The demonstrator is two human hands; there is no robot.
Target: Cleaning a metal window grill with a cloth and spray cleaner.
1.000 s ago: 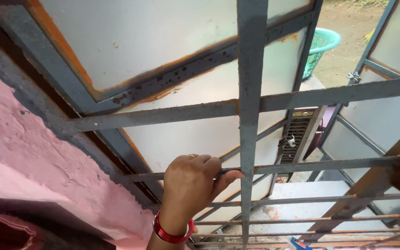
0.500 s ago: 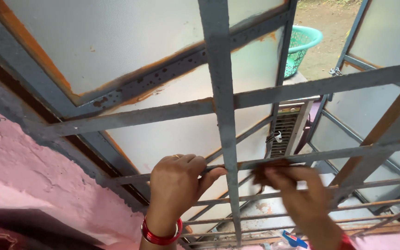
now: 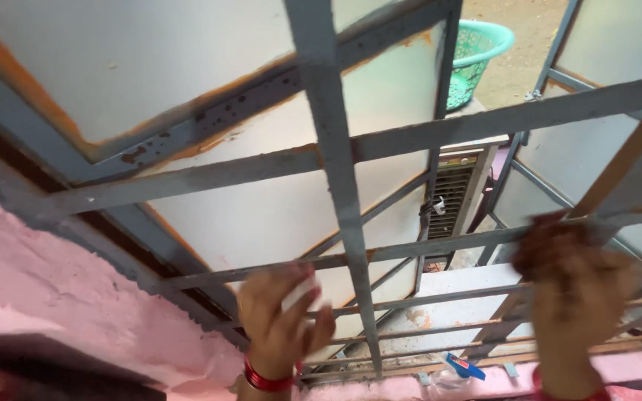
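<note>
We've got our left hand (image 3: 284,315) curled just under the grey flat metal window grille bar (image 3: 440,243), which runs sideways; our right hand (image 3: 573,278) presses a dark rag (image 3: 551,241) onto it further right.

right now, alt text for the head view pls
Two blurred hands, left hand and right hand, reach up to a grey, rust-edged window grille; the right presses a dark brown pad on a bar. Beyond are frosted panes, a teal basket and a pink wall.
</note>
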